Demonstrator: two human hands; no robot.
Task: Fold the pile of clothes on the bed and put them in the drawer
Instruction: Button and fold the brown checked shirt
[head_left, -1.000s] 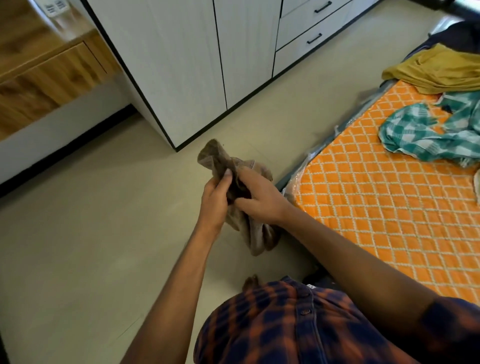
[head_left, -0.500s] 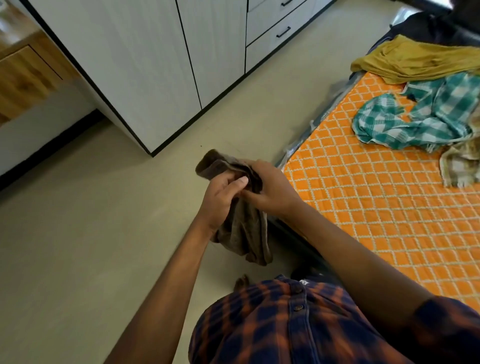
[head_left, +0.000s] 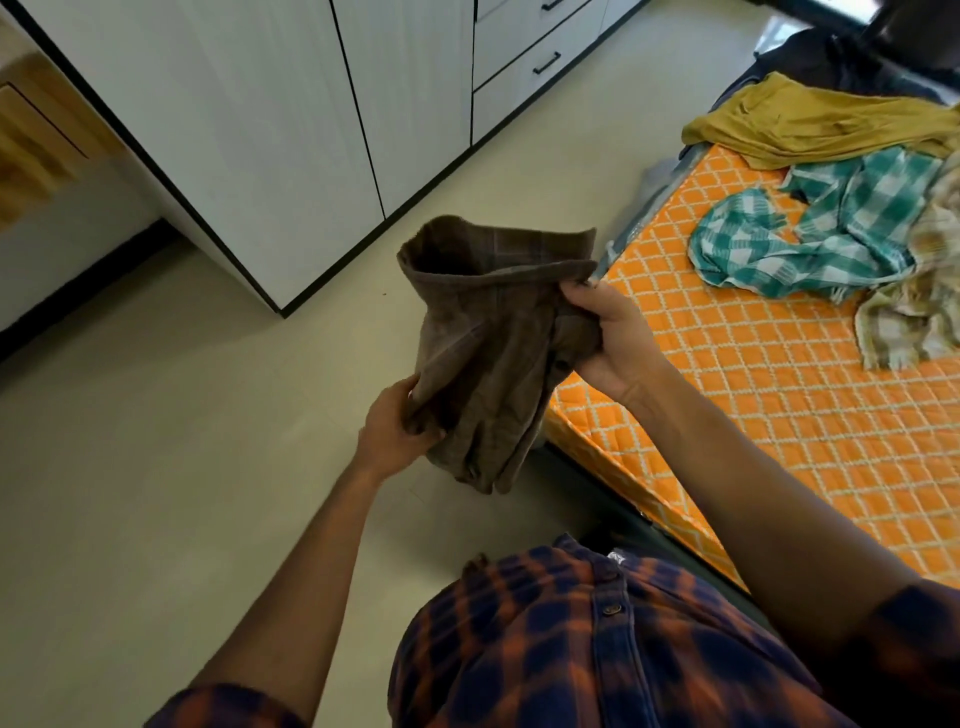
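A brown garment (head_left: 498, 353) is held above the floor (head_left: 156, 467). Its lower corner is gripped by the left hand (head_left: 397, 423); its upper edge is pinched by the right hand (head_left: 615, 338).

One wide-angle view from the person's head looks forward and steeply down. The plaid shirt (head_left: 597, 660) fills the bottom centre, right under the lens. The left hand (head_left: 395, 431) and right hand (head_left: 618, 343) hold the brown garment (head_left: 493, 353) mid-frame, close ahead. Floor (head_left: 156, 441) takes the left, cabinets (head_left: 249, 130) the upper left, bed (head_left: 779, 389) the right.
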